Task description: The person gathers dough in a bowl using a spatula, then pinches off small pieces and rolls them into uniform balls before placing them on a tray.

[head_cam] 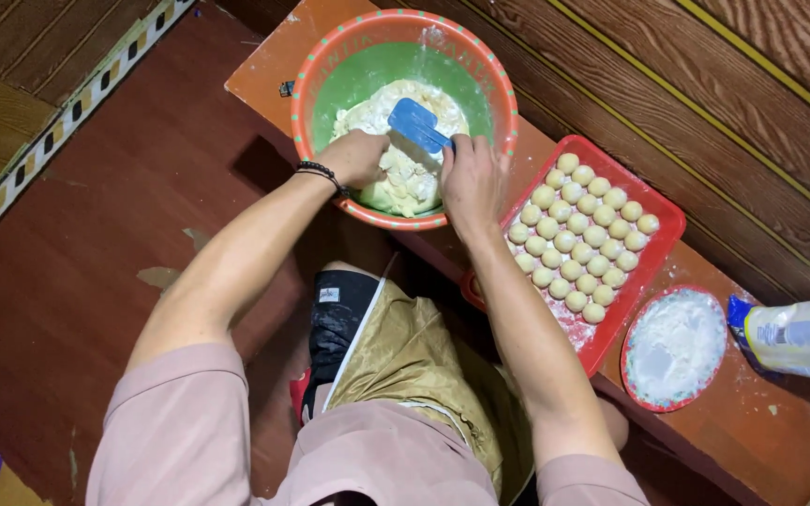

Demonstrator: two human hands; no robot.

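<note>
A round basin (330,56) with a red rim and green inside stands on a low orange bench. It holds a mass of pale dough (405,178). My right hand (469,180) grips a blue plastic scraper (416,123) and presses its blade into the dough. My left hand (356,157), with a black bead bracelet on the wrist, rests on the dough at the basin's near side and pulls at a piece of it.
To the right, a red rectangular tray (660,245) carries several rows of small dough balls. A small red plate (675,349) of white flour and a tipped plastic bottle (799,335) lie further right. Wooden wall panels run behind the bench (752,431).
</note>
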